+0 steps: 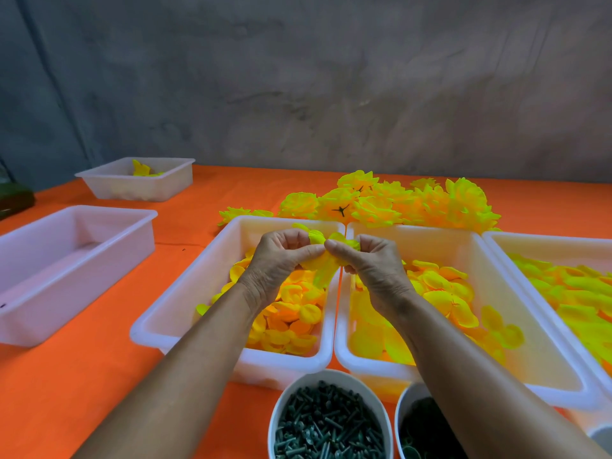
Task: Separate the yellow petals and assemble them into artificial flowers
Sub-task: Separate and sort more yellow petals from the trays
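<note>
Together, left hand, right hand, pinching petals

pretty bare room tbh, just a mottled grey rough concrete wall running behind a bright orange cloth-covered tabletop, soft even light all over, wall goes darker and bluish toward the left side

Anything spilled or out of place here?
One petal hangs over the left rim of the middle tray, half out. Otherwise nothing stands out; both hands pinch petals above the trays.
</note>
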A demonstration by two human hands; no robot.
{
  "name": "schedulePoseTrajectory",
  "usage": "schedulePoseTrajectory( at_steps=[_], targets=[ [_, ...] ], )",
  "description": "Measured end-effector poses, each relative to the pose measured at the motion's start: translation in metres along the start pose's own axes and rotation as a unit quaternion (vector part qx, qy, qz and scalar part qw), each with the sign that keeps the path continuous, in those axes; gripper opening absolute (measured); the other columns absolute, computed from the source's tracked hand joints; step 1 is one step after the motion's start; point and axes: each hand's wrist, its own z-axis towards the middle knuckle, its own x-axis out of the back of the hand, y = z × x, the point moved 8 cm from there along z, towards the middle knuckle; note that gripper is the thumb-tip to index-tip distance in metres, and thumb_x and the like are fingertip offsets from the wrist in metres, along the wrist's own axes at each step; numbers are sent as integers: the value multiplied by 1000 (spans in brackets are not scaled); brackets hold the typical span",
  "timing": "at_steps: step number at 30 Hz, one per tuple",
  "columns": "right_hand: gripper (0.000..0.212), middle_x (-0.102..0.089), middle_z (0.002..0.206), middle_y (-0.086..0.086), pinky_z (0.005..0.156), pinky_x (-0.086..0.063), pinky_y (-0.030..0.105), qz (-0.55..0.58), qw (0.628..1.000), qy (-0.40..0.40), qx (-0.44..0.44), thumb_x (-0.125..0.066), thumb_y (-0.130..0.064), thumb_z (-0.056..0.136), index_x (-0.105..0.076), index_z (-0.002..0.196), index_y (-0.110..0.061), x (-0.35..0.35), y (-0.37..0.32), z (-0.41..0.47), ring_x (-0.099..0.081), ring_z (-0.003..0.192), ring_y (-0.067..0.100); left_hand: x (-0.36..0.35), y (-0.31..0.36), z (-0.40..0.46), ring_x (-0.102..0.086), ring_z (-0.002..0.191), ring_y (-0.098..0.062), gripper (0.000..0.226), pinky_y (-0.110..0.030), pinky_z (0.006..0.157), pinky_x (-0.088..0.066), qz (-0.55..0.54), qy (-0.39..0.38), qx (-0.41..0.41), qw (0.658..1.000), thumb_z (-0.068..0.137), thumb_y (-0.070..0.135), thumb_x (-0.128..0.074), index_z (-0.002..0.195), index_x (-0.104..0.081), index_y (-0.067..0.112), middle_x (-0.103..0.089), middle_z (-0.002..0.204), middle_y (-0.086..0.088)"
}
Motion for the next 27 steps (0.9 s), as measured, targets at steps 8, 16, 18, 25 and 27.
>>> schedulePoseTrajectory(
  at_steps=[8,16,18,25,27],
  targets=[
    [14,-59,63,7,48,-39,13,3,1000,3,-25,-73,-13,79,-65,71,-5,1,3,0,-49,48,5,17,9,3,-57,73,-6,27,-18,65,-48,36,85,-59,994,72,4,-77,88,-62,20,-64,84,0],
    [30,-52,48,-3,46,-38,14,9,1000,4,-22,-74,-16,76,-53,55,-12,-1,2,0,-44,45,5,-7,6,-4,-50,73,-12,27,-27,68,-45,123,-20,-49,991,65,12,-85,85,-67,9,-58,75,4],
    [32,-51,46,-4,46,-38,15,21,999,-1,-25,-74,-19,75,-51,53,-13,-2,1,-1,-44,44,5,-6,4,-3,-51,70,-8,20,-24,67,-45,96,-13,-39,995,69,6,-80,80,-64,12,-58,72,5],
    [29,-59,52,-4,48,-39,16,38,998,-11,-48,-72,-17,78,-53,56,-15,-4,4,2,-54,48,6,27,4,4,-47,48,-7,9,-20,48,-39,-7,142,-23,990,84,8,-67,78,-62,13,-59,64,-2],
    [28,-61,54,-3,47,-40,16,30,998,-15,-50,-70,-13,80,-51,60,-13,-4,4,1,-57,50,5,40,2,4,-46,42,-1,6,-20,48,-39,10,203,-25,979,86,8,-65,81,-62,10,-57,66,-3]
  ],
)
